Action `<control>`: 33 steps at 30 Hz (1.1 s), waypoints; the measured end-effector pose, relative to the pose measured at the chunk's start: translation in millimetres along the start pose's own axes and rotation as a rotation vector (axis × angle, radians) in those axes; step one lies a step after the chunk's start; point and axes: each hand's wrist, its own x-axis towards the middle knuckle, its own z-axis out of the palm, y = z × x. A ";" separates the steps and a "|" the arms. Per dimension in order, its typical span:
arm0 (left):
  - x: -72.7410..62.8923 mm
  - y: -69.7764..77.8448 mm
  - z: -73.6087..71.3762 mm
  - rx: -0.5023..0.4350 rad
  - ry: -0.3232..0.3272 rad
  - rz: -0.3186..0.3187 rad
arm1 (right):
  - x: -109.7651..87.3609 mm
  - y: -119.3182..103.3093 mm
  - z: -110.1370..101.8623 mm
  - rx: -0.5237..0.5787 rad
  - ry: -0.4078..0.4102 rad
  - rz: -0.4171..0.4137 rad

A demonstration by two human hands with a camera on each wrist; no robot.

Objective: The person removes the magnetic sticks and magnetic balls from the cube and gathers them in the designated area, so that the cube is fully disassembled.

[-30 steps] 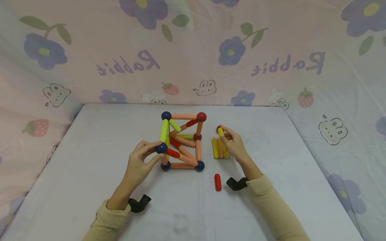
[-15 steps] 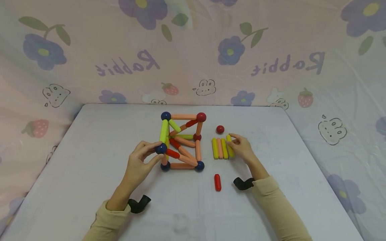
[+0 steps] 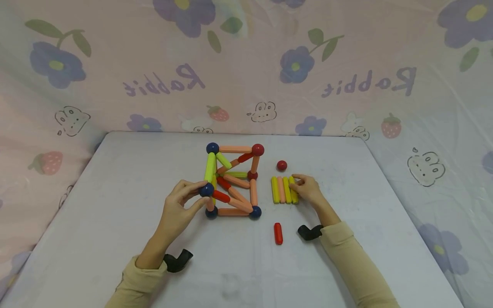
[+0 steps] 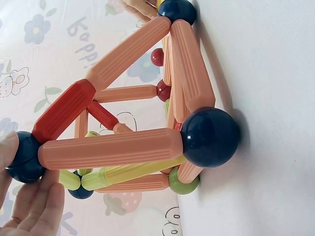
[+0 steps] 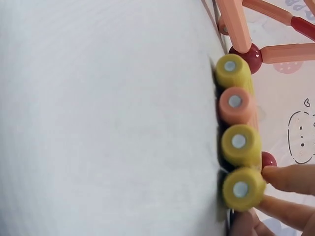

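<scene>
My left hand (image 3: 180, 210) pinches a dark blue ball (image 3: 206, 189) at the upper near corner of a frame built from magnetic rods and balls. In the left wrist view, a peach rod (image 4: 110, 149) runs from that ball to another blue ball (image 4: 210, 137) on the table. My right hand (image 3: 309, 191) holds a yellow magnetic rod (image 3: 293, 190) between thumb and fingers, at the right end of a row. Beside it in the row lie another yellow rod (image 3: 287, 190), a peach rod (image 3: 281, 190) and a third yellow rod (image 3: 275, 190). The rods' round metal ends face the right wrist camera.
A loose red ball (image 3: 282, 165) sits just behind the row. Nearer me lies a short red rod (image 3: 278, 233). The white table (image 3: 127, 171) ends at a patterned curtain (image 3: 239, 85) behind.
My right hand has moved from over the row to its right end, setting the yellow rod down beside the others. The red ball it was at stays behind the row. My left hand keeps its place.
</scene>
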 end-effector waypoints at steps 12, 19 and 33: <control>0.5 1.1 0.3 -0.012 -0.006 -0.005 | -5.6 -2.8 -2.4 -0.014 0.054 -0.048; 0.3 0.1 0.0 -0.023 -0.006 0.009 | -15.6 -22.2 5.1 -0.035 0.074 -0.131; 0.2 -0.7 0.0 -0.040 -0.005 0.016 | -20.0 -62.5 38.9 -0.051 0.013 -0.272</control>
